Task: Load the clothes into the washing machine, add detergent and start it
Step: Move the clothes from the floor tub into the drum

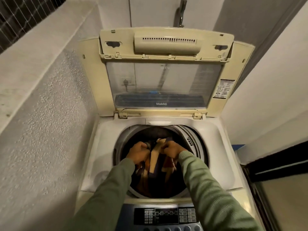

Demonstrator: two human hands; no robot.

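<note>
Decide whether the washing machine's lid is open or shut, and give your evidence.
Open. The lid stands raised behind the uncovered drum; the left hand and right hand grip clothes in it.

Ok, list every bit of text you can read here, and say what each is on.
"DIAMOND": upside down and faint, so a likely reading only, at the lower edge of the lid; the tiny characters above it are unreadable.
Sticker on the lid's right side: the print is too small to read.
Control panel: the button labels are blurred and unreadable.
</note>
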